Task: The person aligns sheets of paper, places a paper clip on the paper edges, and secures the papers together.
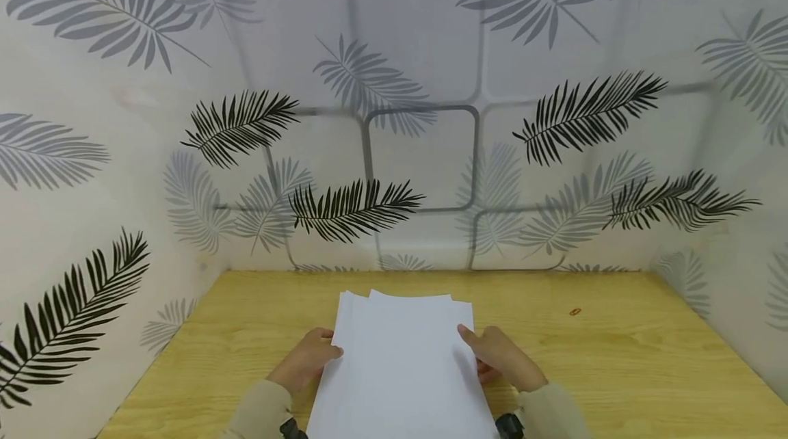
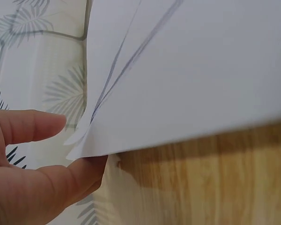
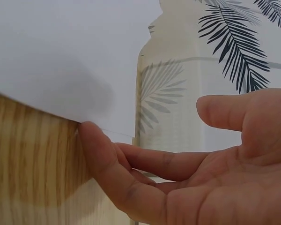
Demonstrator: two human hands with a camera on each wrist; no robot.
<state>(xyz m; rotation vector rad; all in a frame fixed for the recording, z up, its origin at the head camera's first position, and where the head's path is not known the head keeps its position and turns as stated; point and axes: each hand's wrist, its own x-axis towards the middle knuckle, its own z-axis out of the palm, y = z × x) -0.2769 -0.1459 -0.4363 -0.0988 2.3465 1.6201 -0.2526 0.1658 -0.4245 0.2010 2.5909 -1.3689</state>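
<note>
The left hand [image 1: 309,360] is at nine o'clock of a stack of white paper [image 1: 406,370], its fingers under the edge of the sheets and its thumb held apart from them; in the left wrist view a gap shows between thumb and paper. The right hand [image 1: 501,358] is at three o'clock of the stack, thumb spread wide from the fingers, one fingertip touching the lower edge of the paper in the right wrist view.

The stack sits at six o'clock in the head view, between the hands, its near end cut off by the frame. Its far edges are uneven, with sheets stepping past one another, and the left wrist view shows some sheets parting along thin dark lines.

Beige sleeves [image 1: 261,411] cover both forearms, and a black device [image 1: 509,425] sits at each wrist. At two o'clock from the right hand, a small orange-brown loop lies [image 1: 575,312] on the wood-grain table [image 1: 646,357]. At twelve o'clock, beyond the table, hangs a pale covering [image 1: 425,158] with grey and black fronds and rounded grey outlines.
</note>
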